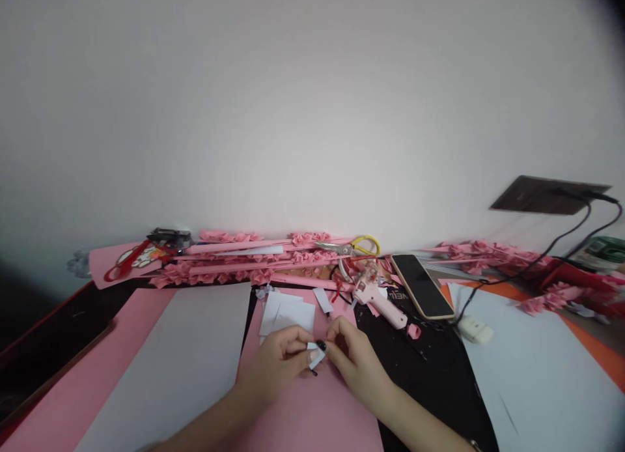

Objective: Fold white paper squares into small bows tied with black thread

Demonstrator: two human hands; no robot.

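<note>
My left hand [283,357] is closed in a pinch on a small piece of white paper [316,356]. A small black rounded thing [321,345] shows at the paper's upper edge, and a thin black tip pokes out below; whether the two are one object I cannot tell. Close on the other side, my right hand [354,354] has thumb and forefinger pressed together against the black thing. Both hands are over a pink sheet [317,419]. Just beyond them lie several white paper squares [288,315] and a narrow white strip [322,300].
A pink glue gun [383,305], a phone [422,286] and yellow-handled scissors [361,246] lie behind my right hand. Pink paper flower stems [234,269] line the wall. Large white sheets lie left [170,361] and right [541,367]. Black cables run from the wall socket [537,195].
</note>
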